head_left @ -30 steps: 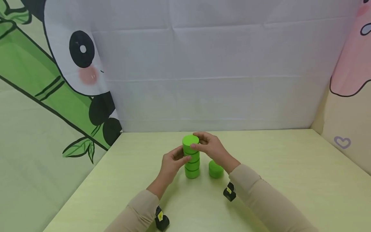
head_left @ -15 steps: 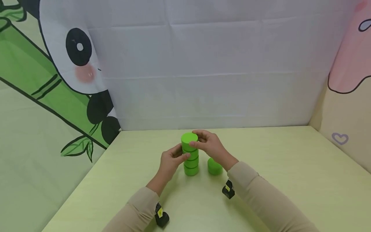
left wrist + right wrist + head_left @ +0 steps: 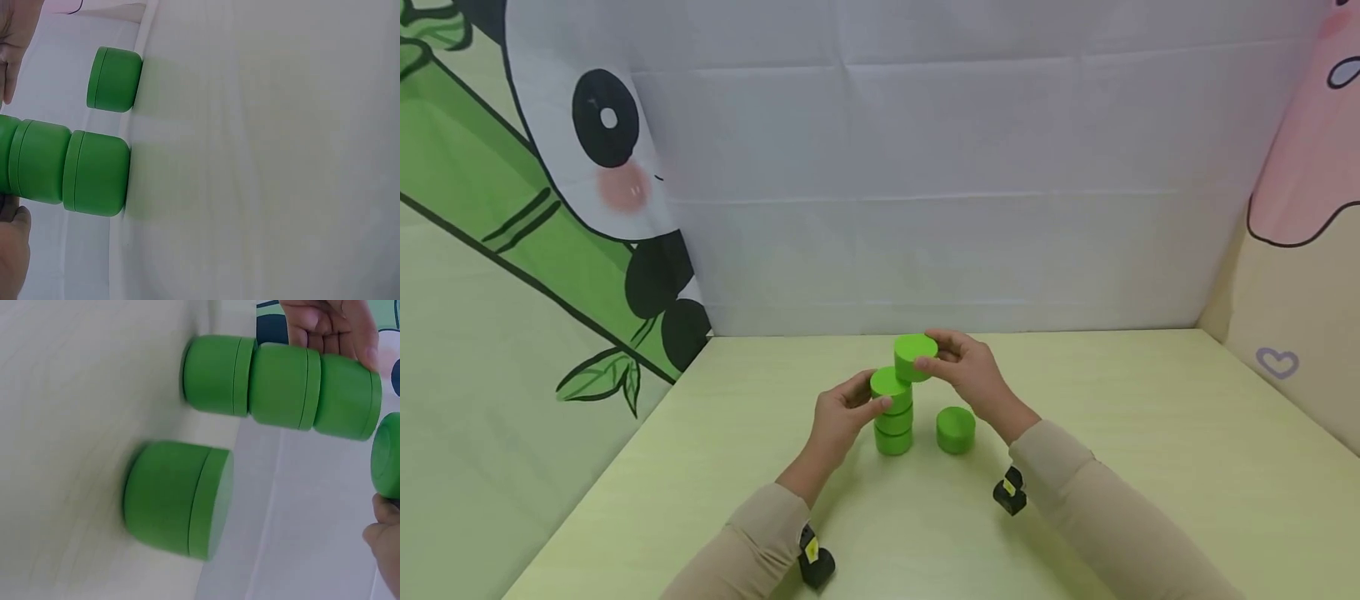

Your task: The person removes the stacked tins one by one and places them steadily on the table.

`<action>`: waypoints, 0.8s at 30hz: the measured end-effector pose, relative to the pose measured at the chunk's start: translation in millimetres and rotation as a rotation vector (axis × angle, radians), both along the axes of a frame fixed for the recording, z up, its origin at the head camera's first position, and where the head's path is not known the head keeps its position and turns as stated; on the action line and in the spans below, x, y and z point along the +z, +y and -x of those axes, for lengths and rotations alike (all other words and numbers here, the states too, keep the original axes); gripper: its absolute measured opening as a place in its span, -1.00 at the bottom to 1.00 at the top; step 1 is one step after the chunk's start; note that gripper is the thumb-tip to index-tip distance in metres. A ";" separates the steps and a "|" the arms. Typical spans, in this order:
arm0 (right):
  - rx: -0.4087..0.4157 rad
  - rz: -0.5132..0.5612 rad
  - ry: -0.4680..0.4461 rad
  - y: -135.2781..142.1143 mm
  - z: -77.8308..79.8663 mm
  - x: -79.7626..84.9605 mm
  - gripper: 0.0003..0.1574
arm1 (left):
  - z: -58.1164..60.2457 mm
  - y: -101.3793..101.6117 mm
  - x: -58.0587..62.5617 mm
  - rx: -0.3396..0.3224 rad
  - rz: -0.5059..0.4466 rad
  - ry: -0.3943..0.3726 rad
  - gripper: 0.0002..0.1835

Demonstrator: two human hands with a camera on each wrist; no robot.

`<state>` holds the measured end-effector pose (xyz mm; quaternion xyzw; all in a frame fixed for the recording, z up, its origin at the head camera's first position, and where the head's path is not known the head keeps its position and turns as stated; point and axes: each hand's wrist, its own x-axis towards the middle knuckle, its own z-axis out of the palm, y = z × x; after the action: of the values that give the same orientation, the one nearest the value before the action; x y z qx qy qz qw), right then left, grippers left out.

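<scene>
Three lidded green jars stand in a stack near the middle of the table, the bottom jar [image 3: 892, 442] resting on the tabletop. My left hand [image 3: 841, 418] grips the stack's top jar [image 3: 889, 388] between thumb and fingers, from the left. Above and to the right, my right hand [image 3: 976, 382] holds another green jar [image 3: 914, 357] by its sides. In the right wrist view that held jar [image 3: 389, 459] is off the stack, a gap between them. A single green jar [image 3: 956, 431] stands upright on the table, right of the stack and below my right hand.
The pale yellow table [image 3: 700, 500] reaches back to a white cloth wall [image 3: 955, 208]. A panda-and-bamboo print [image 3: 602, 117] covers the left side, and a pink print [image 3: 1311, 158] the right. A black wrist device [image 3: 816, 565] hangs under each sleeve.
My right hand has lifted the top jar off the stack and moved it right and slightly up. The left hand stays on the stack, where three jars are left.
</scene>
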<state>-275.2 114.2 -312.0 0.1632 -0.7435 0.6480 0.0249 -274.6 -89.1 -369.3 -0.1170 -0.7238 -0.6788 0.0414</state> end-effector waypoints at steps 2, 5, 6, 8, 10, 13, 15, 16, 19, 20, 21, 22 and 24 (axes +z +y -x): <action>-0.012 -0.004 0.002 6.7 0.1 -0.2 -0.28 | -0.1 0.0 0.4 0.003 0.002 -0.002 -0.44; -0.025 -0.011 0.003 15.8 -0.6 -1.6 -0.27 | -0.6 0.2 1.2 0.007 0.008 -0.006 -0.44; -0.027 -0.012 0.003 18.7 -0.9 -2.5 -0.27 | -0.6 0.3 1.3 0.006 0.011 -0.007 -0.43; -0.034 -0.012 0.000 24.1 -2.1 -4.3 -0.27 | -0.6 0.4 1.5 0.004 0.009 -0.016 -0.43; -0.037 -0.011 -0.002 28.8 -3.5 -6.5 -0.27 | -0.4 0.4 1.5 0.003 0.013 -0.022 -0.42; -0.043 -0.013 -0.006 35.2 -5.5 -10.0 -0.28 | -0.3 0.3 1.3 0.005 0.020 -0.021 -0.42; -0.048 -0.016 -0.008 39.0 -6.7 -12.3 -0.28 | 0.3 0.2 0.6 0.010 0.022 -0.025 -0.42; -0.052 -0.015 -0.011 40.8 -7.3 -13.4 -0.28 | 0.5 -0.1 0.1 0.013 0.023 -0.021 -0.42; -0.065 -0.017 -0.020 46.7 -8.8 -17.0 -0.27 | 1.1 -0.5 -0.2 0.018 0.024 -0.021 -0.43; -0.071 -0.019 -0.021 49.0 -9.3 -18.3 -0.27 | 0.8 -0.6 0.1 0.017 0.025 -0.018 -0.42; -0.077 -0.023 -0.023 51.3 -10.0 -19.4 -0.27 | 0.5 -0.7 0.4 0.018 0.025 -0.018 -0.43; -0.082 -0.027 -0.025 53.6 -10.8 -20.4 -0.27 | 0.0 -0.8 0.8 0.018 0.028 -0.012 -0.42; -0.094 -0.036 -0.031 58.3 -12.7 -22.4 -0.27 | -0.9 -0.7 1.7 0.016 0.028 -0.008 -0.42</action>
<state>-262.5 172.5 -334.4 0.1187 -0.7621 0.6352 0.0410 -273.7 -89.9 -367.5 -0.1091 -0.7342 -0.6688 0.0421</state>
